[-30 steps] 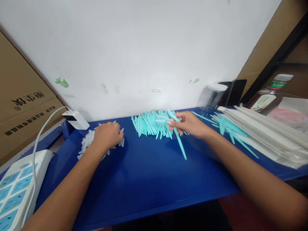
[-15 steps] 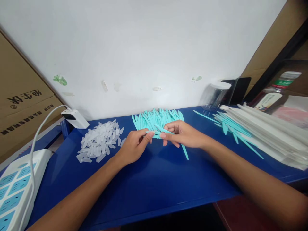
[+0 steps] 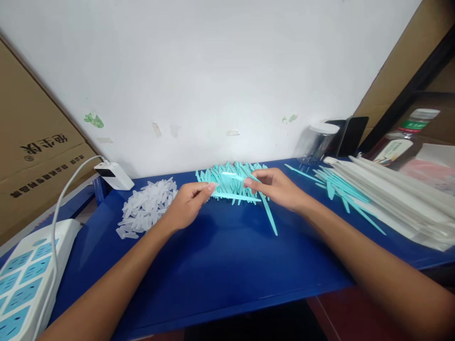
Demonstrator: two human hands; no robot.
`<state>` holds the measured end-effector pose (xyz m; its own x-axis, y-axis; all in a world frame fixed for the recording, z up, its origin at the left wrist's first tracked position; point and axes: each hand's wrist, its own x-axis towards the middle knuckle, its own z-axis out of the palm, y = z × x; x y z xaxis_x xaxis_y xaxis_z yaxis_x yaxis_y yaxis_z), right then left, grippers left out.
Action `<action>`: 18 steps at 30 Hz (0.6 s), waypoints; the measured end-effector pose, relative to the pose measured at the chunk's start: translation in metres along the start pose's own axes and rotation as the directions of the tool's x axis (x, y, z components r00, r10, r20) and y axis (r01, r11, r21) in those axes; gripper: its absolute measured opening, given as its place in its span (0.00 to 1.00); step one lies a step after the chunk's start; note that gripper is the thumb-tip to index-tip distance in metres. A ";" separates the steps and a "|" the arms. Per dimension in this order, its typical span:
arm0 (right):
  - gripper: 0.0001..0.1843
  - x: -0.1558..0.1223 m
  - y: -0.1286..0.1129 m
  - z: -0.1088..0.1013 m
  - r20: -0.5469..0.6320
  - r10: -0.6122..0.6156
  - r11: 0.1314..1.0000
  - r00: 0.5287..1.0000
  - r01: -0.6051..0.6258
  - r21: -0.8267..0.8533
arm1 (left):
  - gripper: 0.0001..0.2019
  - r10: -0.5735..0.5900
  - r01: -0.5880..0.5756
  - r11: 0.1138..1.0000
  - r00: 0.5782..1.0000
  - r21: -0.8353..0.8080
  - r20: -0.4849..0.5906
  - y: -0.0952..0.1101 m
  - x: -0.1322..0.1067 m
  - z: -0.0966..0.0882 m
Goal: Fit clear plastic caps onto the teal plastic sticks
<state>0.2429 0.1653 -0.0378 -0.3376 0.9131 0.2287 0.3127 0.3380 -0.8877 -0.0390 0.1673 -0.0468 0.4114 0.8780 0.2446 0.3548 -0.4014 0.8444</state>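
Over the worktop (image 3: 213,265), by the teal pile (image 3: 217,177), your left hand (image 3: 190,202) pinches one stick (image 3: 237,196) and your right hand (image 3: 276,188) another stick (image 3: 233,175), so a loose fingertip grip could drop either.

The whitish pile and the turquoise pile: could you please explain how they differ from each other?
Colour: the whitish pile looks pale and translucent, while the turquoise pile is blue-green.
Shape: the whitish pile has short, broad pieces; the turquoise pile has longer, slender sticks.
Place: the whitish pile lies to the left of the left hand; the turquoise pile lies beyond both hands.
Shared: both rest on the blue table.
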 end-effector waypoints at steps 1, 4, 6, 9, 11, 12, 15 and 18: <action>0.24 -0.001 -0.001 0.003 0.010 -0.007 1.000 1.000 0.007 0.026 | 0.25 0.008 -0.009 0.999 1.000 0.031 0.011 0.001 -0.002 0.005; 0.23 -0.002 -0.002 0.010 0.124 0.015 0.993 0.992 -0.030 0.117 | 0.25 0.026 -0.025 0.995 1.000 0.095 -0.014 0.000 -0.005 0.015; 0.22 -0.002 0.000 0.013 0.201 0.037 0.989 0.979 -0.065 0.134 | 0.25 0.035 -0.032 0.993 0.999 0.113 -0.027 -0.001 -0.006 0.018; 0.21 -0.001 0.003 0.016 0.248 0.030 0.988 0.968 -0.066 0.138 | 0.25 0.027 -0.026 0.994 1.000 0.106 -0.011 -0.005 -0.005 0.018; 0.22 -0.001 0.004 0.015 0.241 0.021 0.991 0.970 -0.052 0.124 | 0.26 0.008 -0.007 0.996 1.000 0.094 -0.007 -0.008 -0.002 0.014; 0.22 0.000 0.004 0.013 0.233 0.016 0.994 0.972 -0.041 0.103 | 0.26 -0.001 0.004 0.996 1.000 0.086 -0.030 -0.010 -0.001 0.010; 0.24 0.001 0.004 0.001 0.151 0.005 1.000 0.988 -0.007 0.016 | 0.26 0.001 0.029 0.992 0.974 0.127 -0.226 -0.017 0.006 -0.009; 0.24 0.005 0.012 -0.017 -0.113 0.033 0.995 0.993 -0.044 -0.094 | 0.26 0.109 0.067 0.918 0.905 0.392 -0.411 -0.024 0.011 -0.027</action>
<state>0.2595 0.1779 -0.0405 -0.2247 0.9437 0.2427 0.4095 0.3175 -0.8553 -0.0654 0.1939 -0.0514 0.0658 0.8578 0.5097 0.6821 -0.4115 0.6045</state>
